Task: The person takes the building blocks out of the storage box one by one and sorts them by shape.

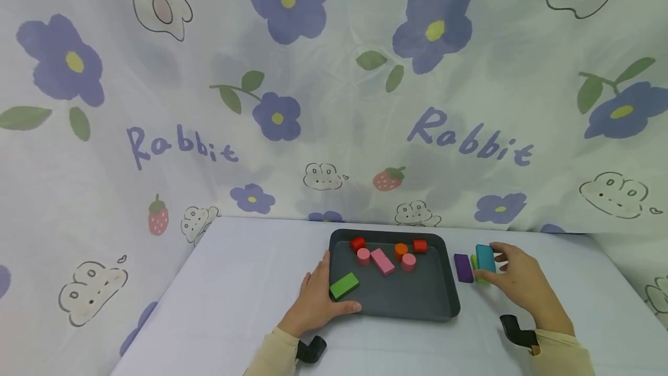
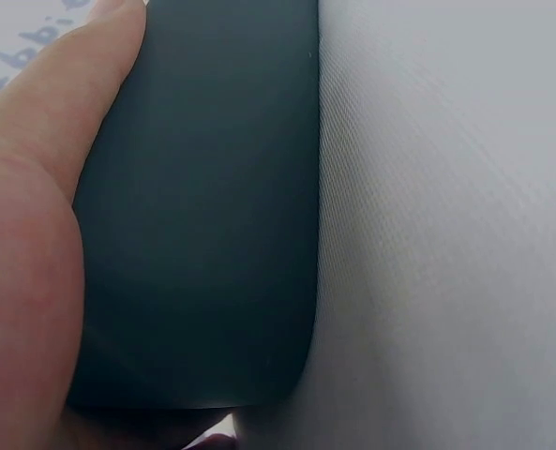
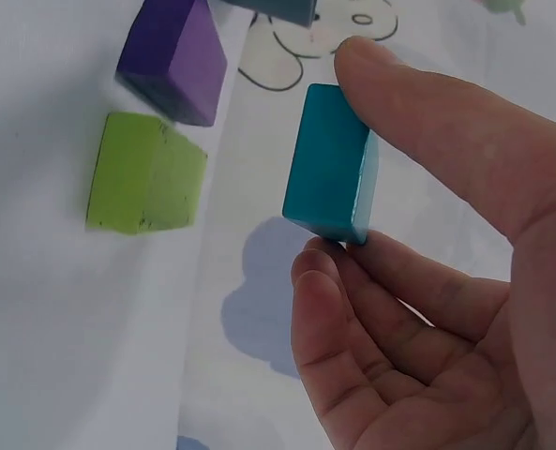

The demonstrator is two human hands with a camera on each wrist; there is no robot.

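Observation:
Between thumb and fingers, my right hand (image 1: pixel 522 279) pinches a teal block (image 3: pixel 329 164), raised above the table right of the tray. Below it a light-green block (image 3: pixel 146 173) stands on the table, partly covered by the teal one in the head view. A purple block (image 1: pixel 463 268) is beside the green one, nearer the tray. My left hand (image 1: pixel 314 300) lies against the near left corner of a dark grey tray (image 1: pixel 407 313), fingers extended along its left side and thumb along the front. A green block (image 1: pixel 344 286) leans at the tray's left wall, near that thumb.
Toward the tray's back lie a pink block (image 1: pixel 382 261), two pink cylinders (image 1: pixel 409 263), an orange cylinder (image 1: pixel 400 251) and two red pieces (image 1: pixel 420 246). A white table (image 1: pixel 224 295) carries everything. Behind it hangs a printed curtain (image 1: pixel 334 103).

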